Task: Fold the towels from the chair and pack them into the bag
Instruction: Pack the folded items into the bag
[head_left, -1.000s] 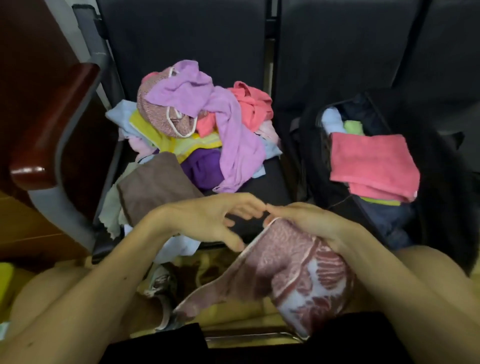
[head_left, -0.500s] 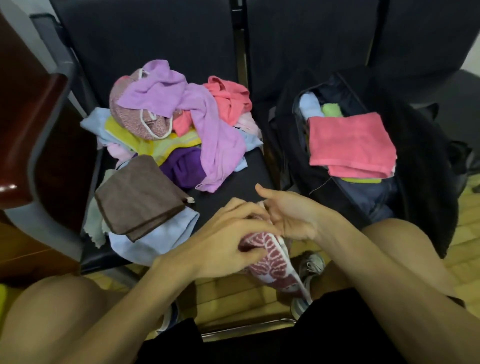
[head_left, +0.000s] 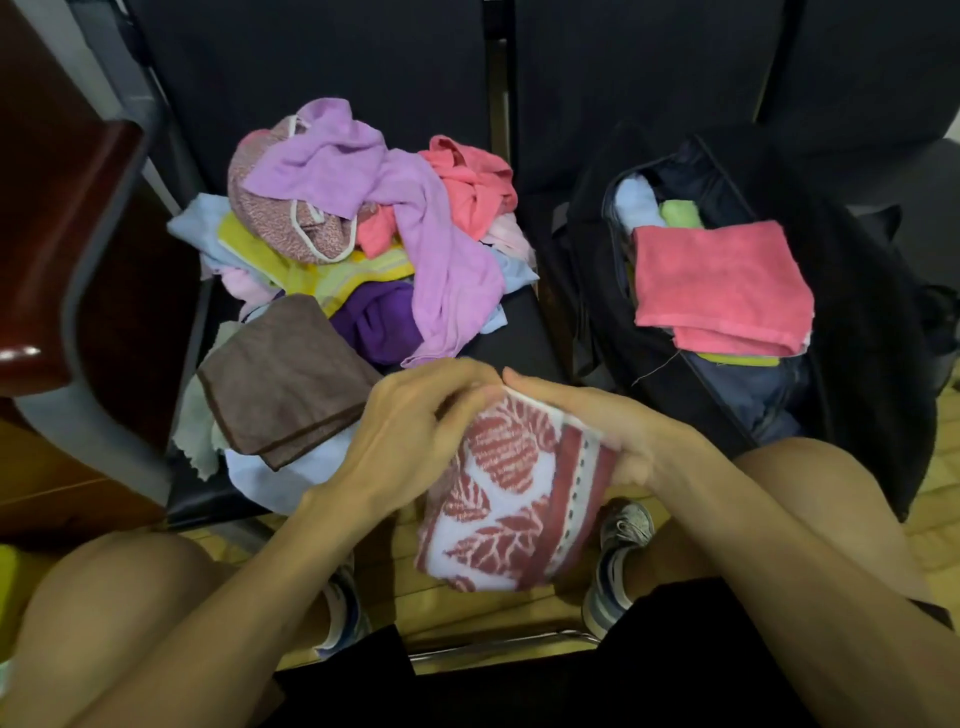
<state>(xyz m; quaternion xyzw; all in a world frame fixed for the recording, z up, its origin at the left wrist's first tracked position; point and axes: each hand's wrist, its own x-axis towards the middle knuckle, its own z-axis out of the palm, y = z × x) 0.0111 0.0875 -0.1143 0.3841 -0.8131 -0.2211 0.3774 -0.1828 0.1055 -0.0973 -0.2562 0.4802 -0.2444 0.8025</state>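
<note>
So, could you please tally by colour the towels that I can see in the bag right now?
light blue towel: 1
green towel: 1
pink towel: 1 folded; the pink layer under it may be a second
yellow-green towel: 1
Total: at least 4 showing in the bag

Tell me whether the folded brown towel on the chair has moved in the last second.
No. The brown towel still lies on the light blue towel, just left of the dark purple towel; only the view shifted.
</note>
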